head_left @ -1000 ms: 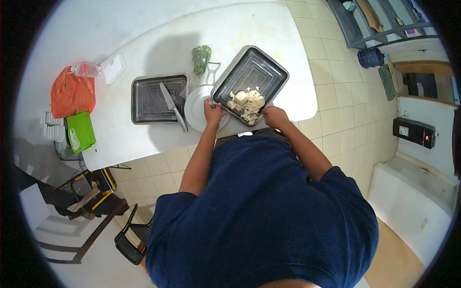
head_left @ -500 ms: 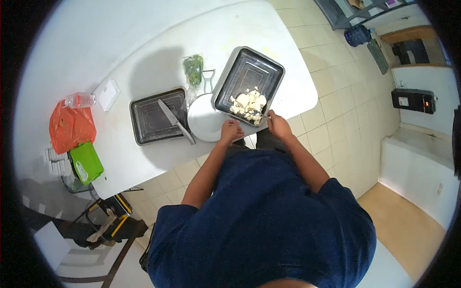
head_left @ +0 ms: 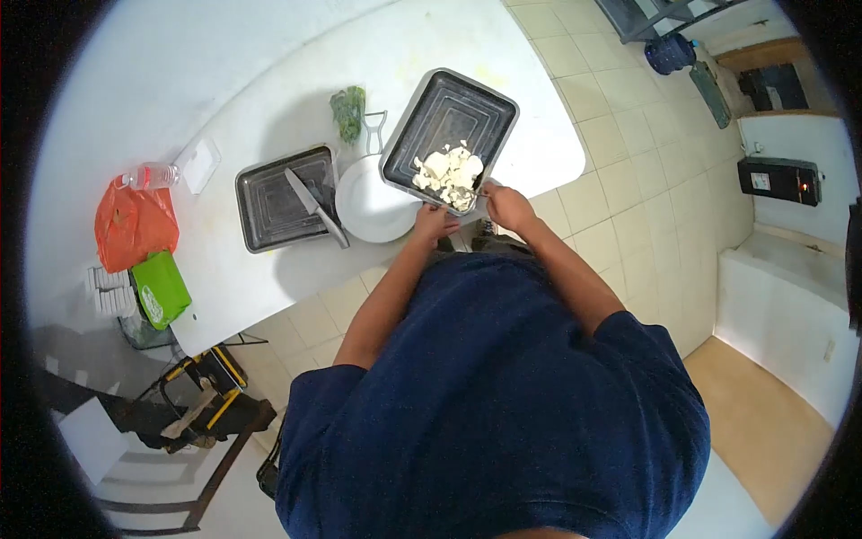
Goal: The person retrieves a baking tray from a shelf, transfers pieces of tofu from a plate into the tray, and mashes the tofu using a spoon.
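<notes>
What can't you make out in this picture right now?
- Head view: handle of the utensil, hidden by the right hand.
- Head view: whether the left hand grips the food tray; too small to tell.
- Head view: contents of the orange bag, hidden by its plastic.
- Head view: rest of the shelving, cut off by the top edge.

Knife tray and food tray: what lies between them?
Head view: a white plate lies between the knife tray and the food tray, with a peeler-like tool just beyond it.
</notes>
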`<state>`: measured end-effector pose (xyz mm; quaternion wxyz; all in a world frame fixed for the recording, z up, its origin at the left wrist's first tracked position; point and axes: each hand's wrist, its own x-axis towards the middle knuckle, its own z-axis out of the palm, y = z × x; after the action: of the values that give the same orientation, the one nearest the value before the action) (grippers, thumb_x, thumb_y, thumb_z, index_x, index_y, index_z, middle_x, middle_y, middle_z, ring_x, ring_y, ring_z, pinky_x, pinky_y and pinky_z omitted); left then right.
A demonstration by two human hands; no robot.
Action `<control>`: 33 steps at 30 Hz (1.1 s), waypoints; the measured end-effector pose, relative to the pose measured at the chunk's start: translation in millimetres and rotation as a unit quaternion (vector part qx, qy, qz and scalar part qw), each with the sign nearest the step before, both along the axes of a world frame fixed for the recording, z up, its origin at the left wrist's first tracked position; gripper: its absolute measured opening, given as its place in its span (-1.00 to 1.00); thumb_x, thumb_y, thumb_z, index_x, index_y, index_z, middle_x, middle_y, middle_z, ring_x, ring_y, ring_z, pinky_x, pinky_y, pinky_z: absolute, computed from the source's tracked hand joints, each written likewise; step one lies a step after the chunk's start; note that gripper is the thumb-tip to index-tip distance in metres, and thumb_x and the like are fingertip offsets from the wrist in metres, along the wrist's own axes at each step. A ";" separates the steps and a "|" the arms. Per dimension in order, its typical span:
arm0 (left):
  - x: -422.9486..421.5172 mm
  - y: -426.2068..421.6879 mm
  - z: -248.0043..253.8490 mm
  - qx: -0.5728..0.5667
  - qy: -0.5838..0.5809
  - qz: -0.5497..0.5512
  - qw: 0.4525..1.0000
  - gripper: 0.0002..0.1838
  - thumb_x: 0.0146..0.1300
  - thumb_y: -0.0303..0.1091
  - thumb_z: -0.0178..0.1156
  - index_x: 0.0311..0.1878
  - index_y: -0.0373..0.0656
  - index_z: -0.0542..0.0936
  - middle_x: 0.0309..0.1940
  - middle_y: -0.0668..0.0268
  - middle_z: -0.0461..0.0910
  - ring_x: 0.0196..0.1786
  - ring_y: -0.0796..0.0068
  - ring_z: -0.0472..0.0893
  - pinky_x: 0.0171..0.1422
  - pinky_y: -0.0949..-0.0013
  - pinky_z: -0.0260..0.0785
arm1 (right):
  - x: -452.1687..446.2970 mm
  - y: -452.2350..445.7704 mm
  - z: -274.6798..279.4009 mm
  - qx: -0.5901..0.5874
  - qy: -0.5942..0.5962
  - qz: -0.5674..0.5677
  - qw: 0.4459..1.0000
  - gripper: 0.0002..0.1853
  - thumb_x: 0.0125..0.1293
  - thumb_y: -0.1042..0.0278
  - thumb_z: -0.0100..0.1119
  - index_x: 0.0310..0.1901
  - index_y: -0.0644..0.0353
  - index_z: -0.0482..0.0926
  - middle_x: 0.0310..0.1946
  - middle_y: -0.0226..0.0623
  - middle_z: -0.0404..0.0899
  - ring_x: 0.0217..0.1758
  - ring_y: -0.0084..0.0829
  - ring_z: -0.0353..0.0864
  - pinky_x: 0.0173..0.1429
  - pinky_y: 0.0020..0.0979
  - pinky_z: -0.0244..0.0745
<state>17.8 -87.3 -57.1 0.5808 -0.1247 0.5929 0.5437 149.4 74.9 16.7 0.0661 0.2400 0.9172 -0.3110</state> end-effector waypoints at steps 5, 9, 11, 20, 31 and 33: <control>18.1 2.4 -13.8 0.018 0.030 0.043 0.998 -0.71 0.42 -0.38 -0.02 0.13 -0.19 0.23 -0.10 0.04 0.54 -0.23 0.18 0.67 -0.25 0.24 0.62 | 2.7 15.5 -3.0 -0.022 0.018 0.006 1.000 -0.74 0.25 0.43 -0.12 -0.05 0.22 0.43 -0.31 0.16 0.60 -0.20 0.12 0.61 -0.13 0.03 0.51; 36.1 12.6 0.9 0.008 0.031 0.106 0.994 -0.73 0.41 -0.40 -0.03 0.11 -0.18 0.24 -0.11 0.07 0.55 -0.26 0.22 0.68 -0.27 0.28 0.60 | 0.7 23.0 -0.1 -0.014 -0.043 0.042 0.998 -0.74 0.29 0.43 -0.14 0.00 0.21 0.38 -0.26 0.14 0.60 -0.17 0.14 0.60 -0.10 0.05 0.48; 41.7 13.6 -5.4 -0.005 0.057 0.115 0.992 -0.74 0.40 -0.41 -0.02 0.10 -0.18 0.26 -0.14 0.08 0.57 -0.28 0.23 0.68 -0.28 0.29 0.59 | 1.5 24.5 3.5 -0.025 -0.049 0.065 0.996 -0.75 0.31 0.41 -0.15 -0.01 0.23 0.35 -0.27 0.15 0.60 -0.16 0.16 0.58 -0.08 0.07 0.46; 58.9 19.3 -18.0 0.000 0.087 0.192 0.978 -0.76 0.33 -0.52 0.04 0.01 -0.17 0.26 -0.20 0.06 0.57 -0.29 0.23 0.69 -0.33 0.33 0.58 | -7.5 36.4 13.9 0.022 -0.024 0.140 0.990 -0.64 0.25 0.45 -0.16 0.10 0.22 0.36 -0.25 0.07 0.62 -0.16 0.06 0.63 -0.11 0.00 0.51; 48.4 17.9 -9.1 0.005 0.051 0.185 0.981 -0.80 0.30 -0.59 0.08 -0.08 -0.19 0.31 -0.24 0.04 0.59 -0.28 0.16 0.71 -0.33 0.31 0.63 | -11.3 34.6 -5.1 0.064 -0.023 0.170 0.983 -0.63 0.18 0.48 -0.11 0.03 0.14 0.50 -0.32 0.01 0.63 -0.23 0.00 0.64 -0.18 -0.02 0.53; 47.7 15.8 -7.2 0.003 0.057 0.173 0.983 -0.82 0.30 -0.59 0.08 -0.10 -0.20 0.31 -0.23 0.03 0.59 -0.28 0.16 0.71 -0.33 0.31 0.64 | -16.1 37.6 -4.9 0.049 -0.018 0.168 0.984 -0.63 0.17 0.48 -0.10 0.02 0.14 0.50 -0.35 0.05 0.62 -0.24 0.04 0.63 -0.18 0.00 0.51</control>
<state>65.5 -71.5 -64.3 0.4434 -0.1927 0.5929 0.6440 133.2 112.6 11.8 0.1221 0.0909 0.9572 -0.2463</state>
